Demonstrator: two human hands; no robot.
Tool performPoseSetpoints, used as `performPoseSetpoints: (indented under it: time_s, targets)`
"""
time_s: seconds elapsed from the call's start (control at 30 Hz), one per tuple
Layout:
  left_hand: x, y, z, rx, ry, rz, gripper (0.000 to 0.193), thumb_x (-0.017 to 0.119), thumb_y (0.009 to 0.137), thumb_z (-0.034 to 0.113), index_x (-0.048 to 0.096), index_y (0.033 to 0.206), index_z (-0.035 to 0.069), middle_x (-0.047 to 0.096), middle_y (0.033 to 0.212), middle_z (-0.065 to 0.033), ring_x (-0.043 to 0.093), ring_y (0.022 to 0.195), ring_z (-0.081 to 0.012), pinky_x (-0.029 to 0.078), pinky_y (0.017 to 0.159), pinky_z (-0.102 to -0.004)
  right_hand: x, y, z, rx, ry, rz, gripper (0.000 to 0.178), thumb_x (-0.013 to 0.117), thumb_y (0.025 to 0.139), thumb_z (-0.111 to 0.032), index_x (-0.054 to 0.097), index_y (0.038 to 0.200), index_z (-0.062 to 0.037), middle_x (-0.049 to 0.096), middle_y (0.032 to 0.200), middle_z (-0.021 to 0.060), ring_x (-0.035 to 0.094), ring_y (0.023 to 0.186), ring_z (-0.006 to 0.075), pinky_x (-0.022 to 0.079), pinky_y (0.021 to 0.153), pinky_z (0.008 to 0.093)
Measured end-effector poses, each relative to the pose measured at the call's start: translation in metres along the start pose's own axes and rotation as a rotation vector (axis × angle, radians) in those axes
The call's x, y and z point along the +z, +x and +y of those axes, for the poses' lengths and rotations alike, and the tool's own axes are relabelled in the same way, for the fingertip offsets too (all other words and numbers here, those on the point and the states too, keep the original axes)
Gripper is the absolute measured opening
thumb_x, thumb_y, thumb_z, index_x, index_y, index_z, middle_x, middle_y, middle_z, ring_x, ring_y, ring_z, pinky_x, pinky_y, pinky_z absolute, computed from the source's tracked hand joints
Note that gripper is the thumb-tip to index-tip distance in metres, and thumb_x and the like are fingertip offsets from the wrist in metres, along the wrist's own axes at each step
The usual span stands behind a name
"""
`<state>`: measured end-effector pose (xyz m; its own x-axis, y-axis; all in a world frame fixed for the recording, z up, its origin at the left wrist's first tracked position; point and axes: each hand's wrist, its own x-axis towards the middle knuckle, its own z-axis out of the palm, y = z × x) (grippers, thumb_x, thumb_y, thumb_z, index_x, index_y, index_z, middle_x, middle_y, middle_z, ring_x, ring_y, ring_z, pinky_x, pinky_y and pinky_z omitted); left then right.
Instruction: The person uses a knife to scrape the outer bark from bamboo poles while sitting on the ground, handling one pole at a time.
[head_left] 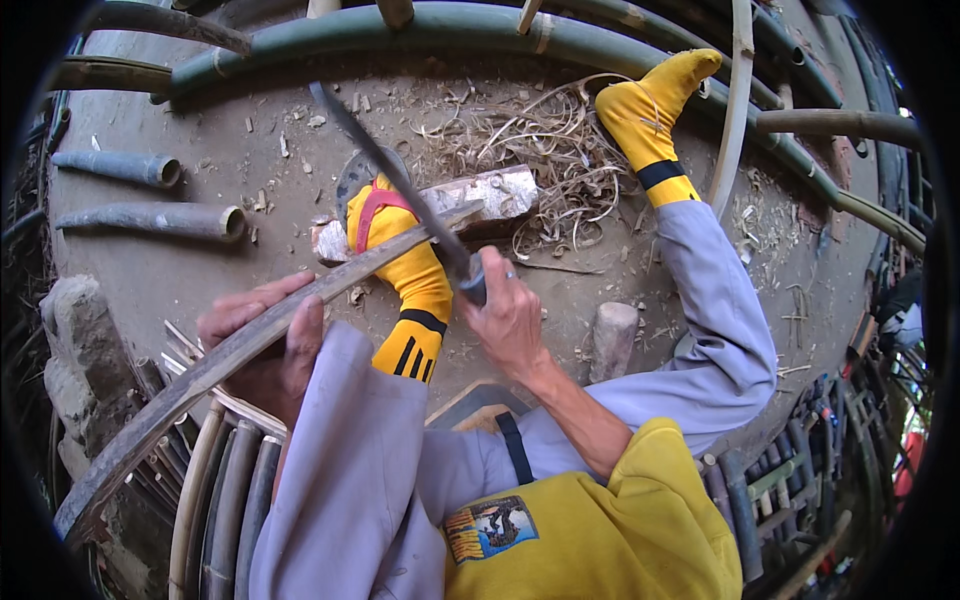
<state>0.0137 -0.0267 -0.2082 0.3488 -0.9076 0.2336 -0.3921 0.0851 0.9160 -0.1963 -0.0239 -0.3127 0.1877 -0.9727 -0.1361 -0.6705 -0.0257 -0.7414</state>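
Observation:
My left hand (pixel 300 345) is closed around a long split bamboo pole (pixel 240 348), which slants from the lower left up to the middle. In my right hand (pixel 507 315) is the handle of a machete (pixel 385 165); its long dark blade points up and left, crossing over the pole near its upper end. Below that end lies a pale wooden block (pixel 505 193) on the ground. My left foot, in a yellow sock (pixel 408 270) and a sandal with a red strap, is at the block. Whether the blade touches the pole I cannot tell.
Curly shavings (pixel 550 150) are heaped beyond the block. Two cut bamboo tubes (pixel 150 218) lie at the left, above a rough stone (pixel 85 340). A short log (pixel 613 340) stands right of my right hand. A thick green bamboo pole (pixel 450 30) spans the far side.

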Motion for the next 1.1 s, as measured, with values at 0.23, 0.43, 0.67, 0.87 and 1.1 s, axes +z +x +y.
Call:
performPoseSetpoints:
  time_s: [0.23, 0.43, 0.67, 0.87, 1.1]
  targets:
    - [-0.006, -0.002, 0.002, -0.049, -0.001, -0.002, 0.041, 0.066, 0.078, -0.007, 0.034, 0.101, 0.007, 0.060, 0.090, -0.0175, 0.065, 0.085, -0.0223, 0.052, 0.076, -0.0290, -0.005, 0.012, 0.018, 0.214, 0.180, -0.169, 0.039, 0.068, 0.075, -0.006, 0.039, 0.101, -0.0036, 0.061, 0.086, 0.0230, 0.061, 0.072, 0.0446, 0.050, 0.055, 0.0489]
    - [0.007, 0.001, 0.002, -0.075, -0.074, 0.121, 0.037, 0.064, 0.078, -0.008, 0.038, 0.100, 0.007, 0.059, 0.088, -0.0161, 0.065, 0.083, -0.0211, 0.053, 0.072, -0.0280, 0.012, 0.010, 0.020, 0.164, 0.154, -0.080, 0.039, 0.067, 0.076, -0.007, 0.040, 0.104, -0.0037, 0.060, 0.081, 0.0235, 0.060, 0.075, 0.0441, 0.047, 0.058, 0.0472]
    - [0.014, 0.005, 0.004, -0.034, -0.030, 0.178, 0.033, 0.063, 0.079, -0.008, 0.040, 0.097, 0.006, 0.058, 0.085, -0.0153, 0.065, 0.082, -0.0232, 0.054, 0.072, -0.0284, 0.010, 0.005, 0.027, 0.131, 0.068, -0.086, 0.038, 0.068, 0.075, -0.008, 0.040, 0.101, -0.0039, 0.060, 0.081, 0.0243, 0.060, 0.072, 0.0456, 0.047, 0.057, 0.0494]
    - [0.004, 0.003, 0.003, -0.047, -0.072, 0.140, 0.033, 0.063, 0.080, -0.006, 0.038, 0.097, 0.006, 0.054, 0.084, -0.0141, 0.065, 0.084, -0.0267, 0.056, 0.072, -0.0320, 0.001, -0.002, 0.014, 0.097, 0.048, -0.116, 0.036, 0.065, 0.076, -0.007, 0.040, 0.102, -0.0048, 0.061, 0.080, 0.0232, 0.061, 0.074, 0.0442, 0.048, 0.057, 0.0468]
    - [-0.004, -0.007, -0.008, -0.133, -0.067, 0.168, 0.034, 0.061, 0.080, -0.006, 0.037, 0.099, 0.007, 0.052, 0.092, -0.0139, 0.064, 0.088, -0.0292, 0.056, 0.079, -0.0387, 0.000, 0.012, 0.032, 0.366, 0.244, -0.131, 0.035, 0.066, 0.080, -0.014, 0.043, 0.103, -0.0051, 0.062, 0.076, 0.0156, 0.065, 0.068, 0.0311, 0.049, 0.059, 0.0388]
